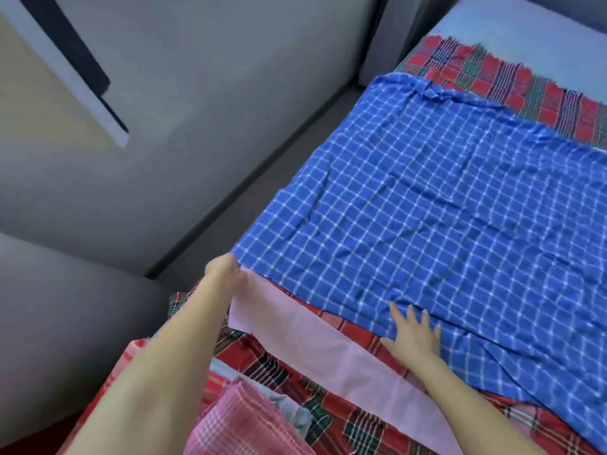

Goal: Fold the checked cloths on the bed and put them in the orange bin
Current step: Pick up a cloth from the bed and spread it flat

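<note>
The blue checked cloth (443, 198) is spread flat across the bed (525, 24), its left edge running right along the bed's left edge. The left hand (226, 269) is out at the cloth's near-left corner, fingers curled and pinching it. The right hand (415, 336) lies flat, fingers spread, pressing on the cloth's near edge. This looks like the smoothing before the first fold.

Next, I'd judge, that pinched corner gets lifted and carried over to the far edge, with the right hand taking the other near corner to keep the edges square.

There's room to swing towards the far end, where only the red tartan cloth (512, 77) peeks out. On the left the grey wall (197, 110) crowds close. The pink strip (328, 336) and a pink checked cloth (236, 418) clutter the bed's near edge. The orange bin is not in view.
</note>
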